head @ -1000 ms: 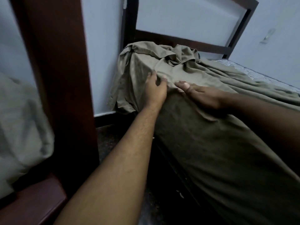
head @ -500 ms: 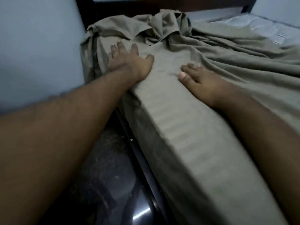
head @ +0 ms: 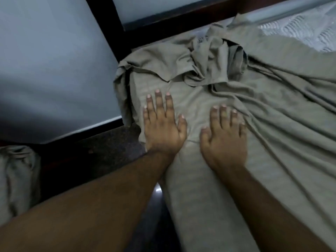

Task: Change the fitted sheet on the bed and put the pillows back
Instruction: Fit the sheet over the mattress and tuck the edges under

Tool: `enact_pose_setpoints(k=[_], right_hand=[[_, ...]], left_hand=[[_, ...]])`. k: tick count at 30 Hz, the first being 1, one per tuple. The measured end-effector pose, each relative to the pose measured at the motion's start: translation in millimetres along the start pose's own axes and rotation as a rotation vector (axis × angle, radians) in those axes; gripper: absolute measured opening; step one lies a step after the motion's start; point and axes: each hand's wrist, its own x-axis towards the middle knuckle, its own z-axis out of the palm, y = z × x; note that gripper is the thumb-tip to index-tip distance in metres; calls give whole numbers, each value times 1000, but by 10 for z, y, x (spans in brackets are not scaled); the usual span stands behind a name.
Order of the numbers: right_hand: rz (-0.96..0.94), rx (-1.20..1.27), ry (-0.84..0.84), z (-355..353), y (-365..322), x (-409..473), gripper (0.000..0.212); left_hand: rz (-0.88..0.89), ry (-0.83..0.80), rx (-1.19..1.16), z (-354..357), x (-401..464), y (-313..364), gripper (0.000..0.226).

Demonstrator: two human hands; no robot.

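Observation:
An olive-green fitted sheet [head: 272, 124] lies over the near corner of the mattress, bunched in folds by the headboard and creased toward the right. My left hand [head: 161, 128] lies flat on the sheet at the mattress's left edge, fingers straight and spread. Beside it, my right hand [head: 224, 135] presses flat on the sheet, fingers straight. Bare white quilted mattress [head: 305, 28] shows at the top right where the sheet does not reach. No pillow is in view on the bed.
The dark wooden headboard frame [head: 163, 20] runs along the top, against a pale wall [head: 54, 60]. Dark floor [head: 101, 151] fills the gap left of the bed. A grey-green bundle of cloth [head: 16, 179] sits at the far left edge.
My head has come over the bed corner and looks more steeply down. Both hands have slid onto the top of the mattress and flattened side by side on the sheet.

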Motion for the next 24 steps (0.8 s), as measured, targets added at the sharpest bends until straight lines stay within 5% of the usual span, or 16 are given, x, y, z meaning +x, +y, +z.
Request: enact_pose_setpoints(k=[6, 12, 24], right_hand=[[-70, -9, 135, 411, -82, 962, 50], [-88, 52, 139, 648, 10, 1004, 63], [-121, 28, 177, 642, -5, 1022, 55]], left_hand=[[-11, -181, 53, 100, 63, 93, 84], [-81, -242, 68, 234, 44, 156, 88], [-39, -268, 22, 163, 38, 128, 92]])
